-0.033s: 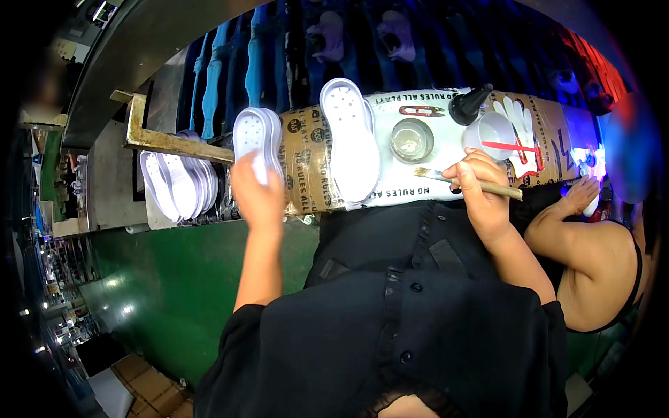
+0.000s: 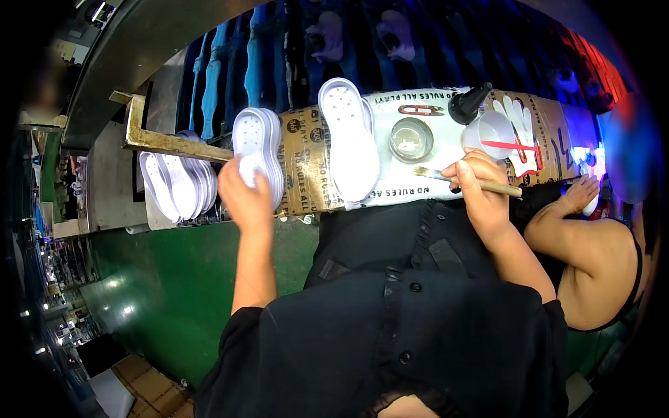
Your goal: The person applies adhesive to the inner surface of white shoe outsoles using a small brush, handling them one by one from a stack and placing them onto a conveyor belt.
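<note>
My left hand [image 2: 245,200] lies over the near end of a stack of white shoe soles [image 2: 254,136], its thumb apart from the fingers. The fingertips seem to rest at the stack's left edge; whether they touch is hard to tell. My right hand [image 2: 482,191] grips a paintbrush [image 2: 500,188] with a wooden handle, its bristles pointing left over the white sheet [image 2: 398,182]. More white soles [image 2: 348,150] lie between my hands, a perforated one on top. Right of them stand a glass jar [image 2: 412,140] and a white plastic cup [image 2: 488,134] with a red strip across it.
Red thread snips [image 2: 421,110], a black nozzle bottle [image 2: 471,104] and a white glove [image 2: 519,132] lie along the bench. Further white soles [image 2: 182,187] lean beneath a metal bracket [image 2: 178,143] at left. Blue racks run behind. A co-worker's arm [image 2: 589,258] is at right.
My left hand has shifted slightly left and down, baring more of the stacked soles. My right hand and the brush stay almost in place.
</note>
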Demonstrator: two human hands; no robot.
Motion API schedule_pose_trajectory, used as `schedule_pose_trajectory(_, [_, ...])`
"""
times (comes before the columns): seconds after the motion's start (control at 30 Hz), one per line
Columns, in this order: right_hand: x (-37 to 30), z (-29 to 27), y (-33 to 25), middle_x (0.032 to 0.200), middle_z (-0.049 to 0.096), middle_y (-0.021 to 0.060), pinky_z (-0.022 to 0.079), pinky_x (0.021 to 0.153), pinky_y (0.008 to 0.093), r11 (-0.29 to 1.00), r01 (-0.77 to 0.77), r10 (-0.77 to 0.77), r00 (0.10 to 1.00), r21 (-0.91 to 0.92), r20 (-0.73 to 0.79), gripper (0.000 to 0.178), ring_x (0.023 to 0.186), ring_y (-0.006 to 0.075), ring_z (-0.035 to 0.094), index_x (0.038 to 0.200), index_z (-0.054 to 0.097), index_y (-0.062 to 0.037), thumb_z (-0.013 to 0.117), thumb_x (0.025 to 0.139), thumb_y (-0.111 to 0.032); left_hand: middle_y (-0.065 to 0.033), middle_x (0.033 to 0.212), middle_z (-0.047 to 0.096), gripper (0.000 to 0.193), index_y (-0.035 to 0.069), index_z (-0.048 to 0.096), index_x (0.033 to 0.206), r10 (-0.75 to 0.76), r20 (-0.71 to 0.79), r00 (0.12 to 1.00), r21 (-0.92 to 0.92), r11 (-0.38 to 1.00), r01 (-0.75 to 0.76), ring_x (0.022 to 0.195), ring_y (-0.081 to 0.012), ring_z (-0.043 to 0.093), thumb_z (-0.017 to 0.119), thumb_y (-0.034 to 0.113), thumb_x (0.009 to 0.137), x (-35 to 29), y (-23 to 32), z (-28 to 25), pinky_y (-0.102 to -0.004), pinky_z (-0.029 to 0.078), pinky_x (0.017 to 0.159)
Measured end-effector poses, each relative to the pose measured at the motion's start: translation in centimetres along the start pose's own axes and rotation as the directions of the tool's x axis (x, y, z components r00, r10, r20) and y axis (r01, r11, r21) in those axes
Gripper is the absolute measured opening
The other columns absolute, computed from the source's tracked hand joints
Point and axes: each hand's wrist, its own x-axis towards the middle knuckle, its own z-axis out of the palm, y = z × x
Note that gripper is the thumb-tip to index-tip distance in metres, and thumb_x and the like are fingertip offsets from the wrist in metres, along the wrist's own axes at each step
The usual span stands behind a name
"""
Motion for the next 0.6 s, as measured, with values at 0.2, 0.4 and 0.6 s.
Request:
schedule_pose_trajectory(0.2, [0.6,0.4,-0.2,0.064,0.057,0.0080,0.042,0.064,0.0320,0.999,-0.040,0.039,0.999,0.027,0.022,0.025,0.064,0.0196,0.053,0.074,0.067,0.0007,0.056,0.093,-0.012,-0.0183,0.104,0.064,0.060,-0.006,0.049,0.129,-0.452,0.478,0.753,-0.002,0.857,0.516,0.091,-0.0262,0.063,0.071,0.025,0.082,-1.8,-7.3,0.1,-0.0362,0.049,0.081])
schedule_pose_trajectory(0.4, [0.0,0.2,0.4,0.065,0.057,0.0076,0.042,0.065,0.0310,0.991,-0.106,0.107,0.994,0.075,-0.006,0.026,0.066,0.0177,0.054,0.076,0.068,0.0012,0.056,0.094,-0.014,-0.0099,0.102,0.066,0.030,-0.004,0.057,0.117,-0.404,0.663,0.630,-0.623,0.168,0.764,0.089,-0.0145,0.063,0.053,0.016,0.095,0.0,-5.4,-3.6,-0.0278,0.050,0.079])
schedule_pose_trajectory(0.6, [1.2,0.4,-1.5,0.067,0.059,0.0089,0.044,0.068,0.0305,0.963,-0.123,0.114,0.992,0.241,0.054,0.028,0.069,0.0185,0.055,0.080,0.068,0.0019,0.053,0.094,-0.016,-0.0165,0.116,0.057,0.053,-0.003,0.032,0.136,-0.257,0.593,0.763,-0.729,0.231,0.645,0.097,-0.0196,0.062,0.056,0.002,0.090,-1.7,4.4,-2.9,-0.0285,0.056,0.072])
